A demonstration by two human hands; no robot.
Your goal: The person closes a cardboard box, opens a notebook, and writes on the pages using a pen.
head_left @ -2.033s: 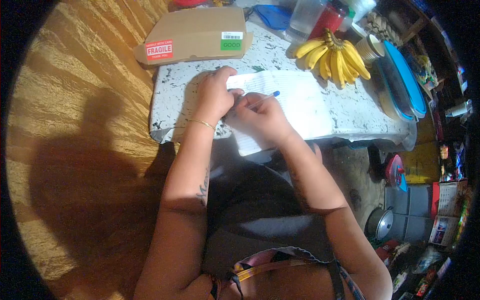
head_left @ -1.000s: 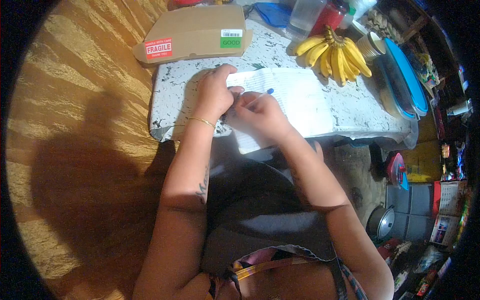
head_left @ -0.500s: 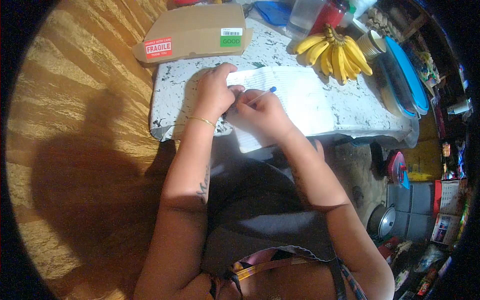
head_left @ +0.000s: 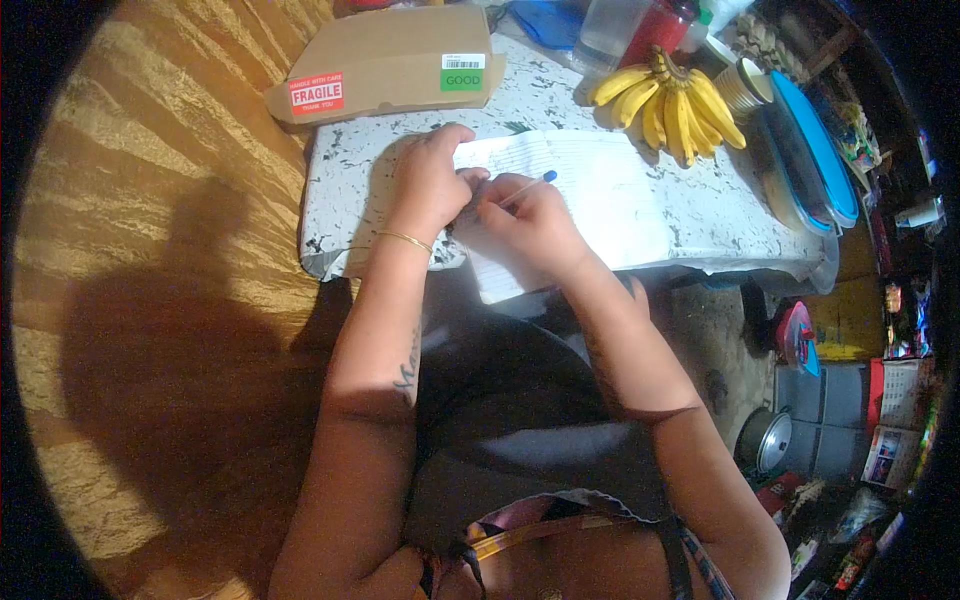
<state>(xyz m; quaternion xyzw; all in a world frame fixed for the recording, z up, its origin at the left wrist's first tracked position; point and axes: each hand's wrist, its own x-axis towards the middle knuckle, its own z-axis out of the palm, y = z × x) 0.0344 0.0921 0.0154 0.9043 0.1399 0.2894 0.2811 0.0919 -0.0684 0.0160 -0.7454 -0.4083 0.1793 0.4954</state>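
Note:
An open notebook point(head_left: 605, 205) with lined pages lies on the marbled white table point(head_left: 345, 205), its lower left part reaching the table's front edge. My right hand point(head_left: 530, 220) is closed around a pen point(head_left: 537, 184) with a blue end, over the left page. The pen's tip is hidden behind my fingers. My left hand point(head_left: 432, 182) rests at the notebook's left edge, fingers bent over the paper; whether they pinch the page is hard to see. A thin bracelet point(head_left: 405, 239) circles my left wrist.
Behind my left hand sits a cardboard box point(head_left: 390, 60) with FRAGILE and GOOD labels. Bananas point(head_left: 675, 105) lie beyond the notebook, near paper cups point(head_left: 745, 87), a red jar point(head_left: 660, 35) and a blue-lidded container point(head_left: 812, 150). A pot point(head_left: 765, 442) stands low on the right.
My right hand and the pen have shifted very slightly, and the pen's blue end has tilted a little. My left hand keeps its place on the notebook.

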